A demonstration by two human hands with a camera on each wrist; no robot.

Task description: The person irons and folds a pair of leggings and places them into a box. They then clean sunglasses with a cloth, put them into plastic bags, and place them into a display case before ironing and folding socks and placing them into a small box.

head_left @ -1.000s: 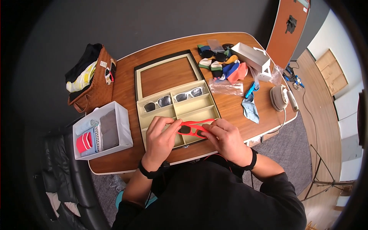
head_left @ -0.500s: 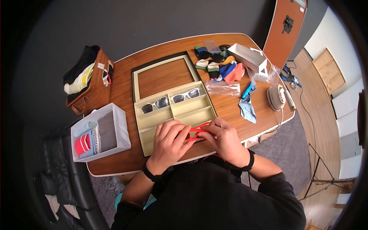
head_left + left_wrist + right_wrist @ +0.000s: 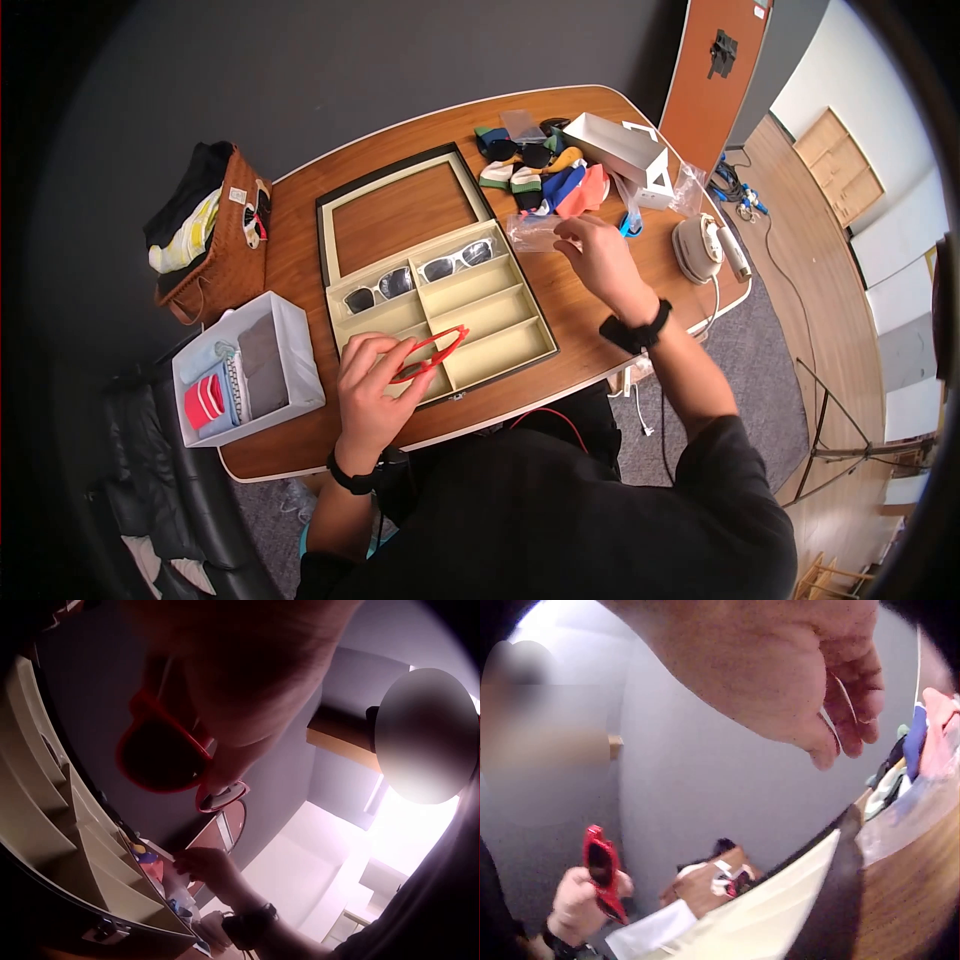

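My left hand (image 3: 376,395) holds a pair of red sunglasses (image 3: 162,756) by one side, above the near part of a cream-lined display case (image 3: 490,355). Its glazed lid lies folded back. Two pairs of white-framed sunglasses (image 3: 380,290) sit in the case's far row of compartments. Out to the right, my right hand (image 3: 604,262) is over the table beside a clear plastic bag (image 3: 532,232). Its fingers (image 3: 851,727) are loosely bent and hold nothing. A small blue item (image 3: 630,225) shows just beyond that hand, partly hidden by it.
Colourful socks (image 3: 560,190), dark sunglasses and a white open box (image 3: 620,150) lie at the back right. A beige handheld appliance (image 3: 697,250) with a cord stands at the right edge. On the left are a white bin (image 3: 300,375) of folded clothes and a brown basket (image 3: 215,260).
Both hands were on the red sunglasses. My right hand has let go and moved right and away over the table; my left hand has shifted left, still holding the sunglasses.
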